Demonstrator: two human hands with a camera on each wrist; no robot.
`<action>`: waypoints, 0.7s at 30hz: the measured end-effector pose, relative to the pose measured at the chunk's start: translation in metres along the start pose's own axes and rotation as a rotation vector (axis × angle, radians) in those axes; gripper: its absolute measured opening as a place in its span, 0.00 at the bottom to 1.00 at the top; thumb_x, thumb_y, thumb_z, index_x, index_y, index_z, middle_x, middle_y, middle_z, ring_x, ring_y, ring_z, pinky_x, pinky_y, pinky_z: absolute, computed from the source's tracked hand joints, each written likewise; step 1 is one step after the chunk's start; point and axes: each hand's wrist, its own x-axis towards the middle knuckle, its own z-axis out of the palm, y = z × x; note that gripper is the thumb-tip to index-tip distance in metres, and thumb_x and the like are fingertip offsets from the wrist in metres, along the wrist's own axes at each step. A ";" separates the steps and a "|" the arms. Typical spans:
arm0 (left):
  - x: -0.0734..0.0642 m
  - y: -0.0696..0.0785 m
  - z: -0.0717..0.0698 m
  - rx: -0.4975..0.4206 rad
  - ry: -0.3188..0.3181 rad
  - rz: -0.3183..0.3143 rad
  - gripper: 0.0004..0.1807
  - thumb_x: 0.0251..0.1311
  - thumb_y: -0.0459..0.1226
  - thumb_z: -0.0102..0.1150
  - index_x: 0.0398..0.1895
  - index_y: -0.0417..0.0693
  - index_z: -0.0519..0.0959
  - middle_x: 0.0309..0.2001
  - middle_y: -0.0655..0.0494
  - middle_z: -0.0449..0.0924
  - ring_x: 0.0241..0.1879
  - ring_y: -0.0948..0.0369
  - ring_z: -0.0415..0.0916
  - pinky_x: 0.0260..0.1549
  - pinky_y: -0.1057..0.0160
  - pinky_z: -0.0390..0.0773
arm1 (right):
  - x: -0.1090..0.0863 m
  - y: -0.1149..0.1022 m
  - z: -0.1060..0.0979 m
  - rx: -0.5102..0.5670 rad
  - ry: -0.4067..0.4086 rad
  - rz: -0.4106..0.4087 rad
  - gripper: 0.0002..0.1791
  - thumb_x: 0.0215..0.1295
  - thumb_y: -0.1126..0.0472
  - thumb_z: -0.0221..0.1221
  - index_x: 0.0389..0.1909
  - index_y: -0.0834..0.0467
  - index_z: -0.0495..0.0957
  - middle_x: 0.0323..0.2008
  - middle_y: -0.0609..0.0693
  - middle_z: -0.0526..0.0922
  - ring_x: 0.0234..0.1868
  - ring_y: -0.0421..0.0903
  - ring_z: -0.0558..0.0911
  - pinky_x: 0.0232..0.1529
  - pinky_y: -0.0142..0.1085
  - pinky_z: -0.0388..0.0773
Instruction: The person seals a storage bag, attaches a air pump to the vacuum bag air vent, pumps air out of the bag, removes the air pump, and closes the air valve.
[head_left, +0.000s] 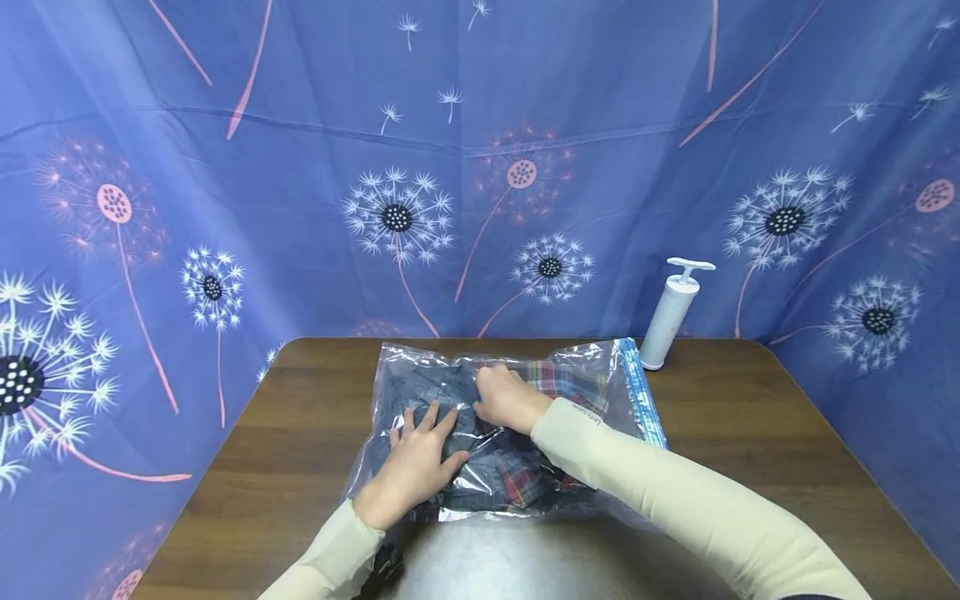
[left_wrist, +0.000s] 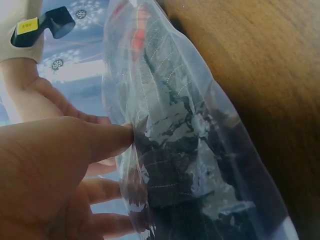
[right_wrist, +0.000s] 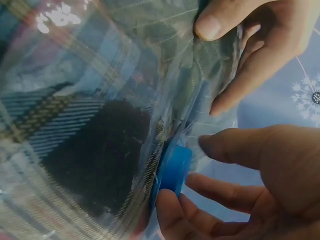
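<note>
A clear plastic vacuum storage bag [head_left: 491, 500] lies flat with folded clothes inside, dark striped cloth [left_wrist: 170, 165] on the left and plaid cloth [head_left: 517, 477] on the right. My left hand [head_left: 416, 458] rests on the bag's left part, fingers spread and thumb out to the side. Over the bag's upper middle, my right hand [head_left: 510, 400] has its fingers curled around a round blue valve cap [right_wrist: 176, 170]. The right wrist view shows fingertips around the cap's edge; the head view hides the cap beneath that hand.
A white hand pump [head_left: 667, 323] stands upright behind the bag's right end. The bag's blue zip strip [head_left: 642, 396] runs along its right edge. Brown wooden table [head_left: 750, 433] lies under everything, with a blue dandelion-print cloth [head_left: 300, 208] hanging behind and at the sides.
</note>
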 end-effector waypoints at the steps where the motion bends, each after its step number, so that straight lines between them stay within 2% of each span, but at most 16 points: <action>1: 0.000 0.000 0.000 0.001 0.002 0.003 0.37 0.66 0.52 0.66 0.74 0.48 0.71 0.75 0.32 0.63 0.69 0.18 0.55 0.59 0.17 0.61 | 0.001 0.000 0.002 -0.007 0.002 -0.010 0.07 0.63 0.66 0.67 0.36 0.66 0.80 0.34 0.59 0.83 0.30 0.53 0.83 0.33 0.46 0.85; 5: 0.000 0.001 0.000 0.009 -0.003 -0.001 0.37 0.66 0.52 0.66 0.74 0.48 0.71 0.75 0.32 0.63 0.70 0.19 0.55 0.59 0.17 0.61 | 0.004 0.001 0.004 -0.065 0.000 -0.065 0.05 0.59 0.71 0.66 0.35 0.64 0.80 0.35 0.58 0.84 0.36 0.56 0.83 0.44 0.52 0.84; 8: 0.000 0.001 0.000 0.012 -0.009 0.002 0.37 0.67 0.52 0.65 0.74 0.48 0.70 0.75 0.32 0.62 0.70 0.19 0.55 0.58 0.17 0.62 | 0.004 0.002 0.004 -0.086 -0.022 -0.075 0.06 0.59 0.71 0.67 0.35 0.63 0.80 0.36 0.58 0.84 0.40 0.57 0.83 0.50 0.54 0.82; 12: 0.001 0.001 0.001 0.011 -0.003 0.009 0.37 0.66 0.52 0.66 0.74 0.47 0.71 0.75 0.32 0.63 0.69 0.19 0.56 0.58 0.16 0.62 | 0.005 0.005 0.004 -0.107 -0.046 -0.094 0.07 0.60 0.69 0.69 0.34 0.62 0.79 0.33 0.55 0.82 0.35 0.52 0.83 0.41 0.46 0.84; 16: -0.001 0.000 0.002 0.002 -0.009 0.006 0.37 0.66 0.52 0.66 0.74 0.47 0.71 0.75 0.32 0.62 0.70 0.19 0.55 0.58 0.16 0.61 | 0.007 0.008 0.002 -0.127 -0.098 -0.150 0.04 0.60 0.70 0.69 0.34 0.62 0.82 0.32 0.53 0.84 0.30 0.48 0.83 0.32 0.38 0.82; 19: 0.000 0.000 0.002 -0.012 -0.011 0.007 0.37 0.67 0.52 0.66 0.74 0.47 0.70 0.76 0.32 0.61 0.70 0.19 0.54 0.58 0.16 0.61 | 0.008 0.011 0.000 -0.143 -0.128 -0.211 0.04 0.60 0.71 0.68 0.36 0.63 0.85 0.34 0.54 0.86 0.33 0.48 0.85 0.34 0.36 0.84; 21: 0.000 0.000 0.002 -0.020 -0.009 0.008 0.37 0.66 0.52 0.66 0.75 0.47 0.70 0.76 0.32 0.62 0.70 0.19 0.54 0.58 0.16 0.61 | 0.008 0.015 -0.001 -0.155 -0.134 -0.256 0.07 0.59 0.72 0.68 0.39 0.63 0.87 0.39 0.55 0.87 0.39 0.49 0.87 0.40 0.37 0.86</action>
